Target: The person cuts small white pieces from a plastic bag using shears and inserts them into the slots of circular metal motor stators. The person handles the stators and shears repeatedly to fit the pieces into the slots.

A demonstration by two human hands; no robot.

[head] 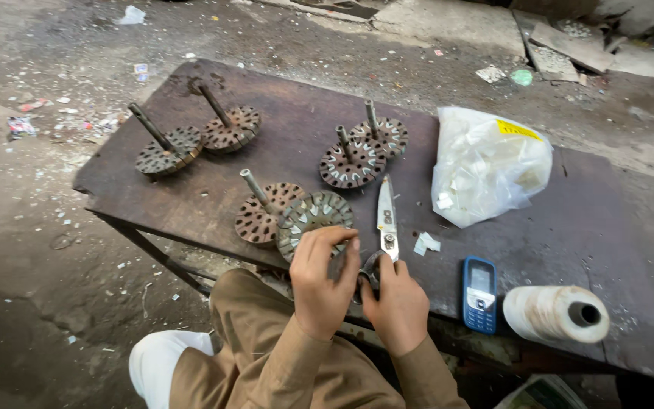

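The counter (213,201), a dark, worn metal-topped bench, carries all items noted below. Locations are given relative to the scissors (387,220), which lie with blades pointing away from the person.

Far side and to the right of the scissors: a white plastic bag (488,164) holding pale paper scraps. Near side and right: a spool of off-white thread (555,312) lying flat, and between it and the scissors a blue mobile phone (480,294). Two small paper slips (426,243) rest just right of the scissors.

Slotted stator cores on shafts: two (362,154) beyond the scissors, with pale inserts visible in their slots; two (194,140) far to the left, slots apparently bare; one (264,212) just left, slots bare.

The sixth core (313,220), just left of the scissors at the near edge, shows pale inserts in its slots. The left hand (325,276) is closed on its rim, fingers curled over the top. The right hand (397,303) rests at the scissor handles; whether its grip is closed on them cannot be determined.

Judgement: roughly half the cores appear lined; three remain.
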